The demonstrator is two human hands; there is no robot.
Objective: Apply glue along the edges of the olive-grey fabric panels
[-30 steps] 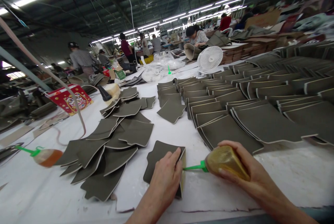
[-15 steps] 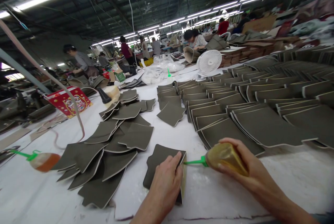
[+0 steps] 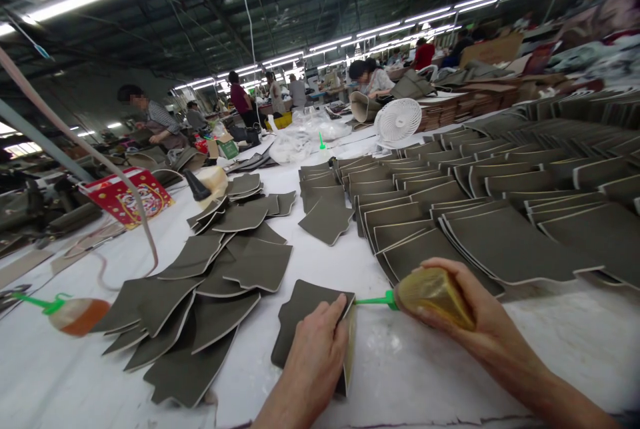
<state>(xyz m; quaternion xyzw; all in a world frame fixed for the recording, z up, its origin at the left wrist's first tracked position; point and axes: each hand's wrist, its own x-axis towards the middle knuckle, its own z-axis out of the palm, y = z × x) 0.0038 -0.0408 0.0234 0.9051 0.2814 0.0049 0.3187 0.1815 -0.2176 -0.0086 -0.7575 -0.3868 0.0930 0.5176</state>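
My left hand (image 3: 317, 342) rests over a dark grey-green cut piece of leather-like material (image 3: 293, 322) near the table's front edge, holding it with the fingertips at its right edge. Along that side a pale yellowish edge shows. My right hand (image 3: 473, 309) is wrapped around a soft squeeze bottle (image 3: 433, 292) of yellow-amber liquid, tipped on its side. Its green nozzle (image 3: 377, 300) points left, the tip at the piece's upper right corner, close to my left fingertips. Whether liquid comes out cannot be seen.
Overlapping cut pieces (image 3: 200, 296) lie to the left, and long rows of similar pieces (image 3: 505, 236) to the right. Another green-nozzled bottle (image 3: 80, 316) lies far left, near a red bag (image 3: 130, 196) and a hose (image 3: 135, 202). A white fan (image 3: 399, 120) stands behind; several people work farther back.
The bottle's nozzle tip has moved slightly up along the piece's right edge, towards its upper corner. My left hand stays on the piece. The whole view has shifted slightly.
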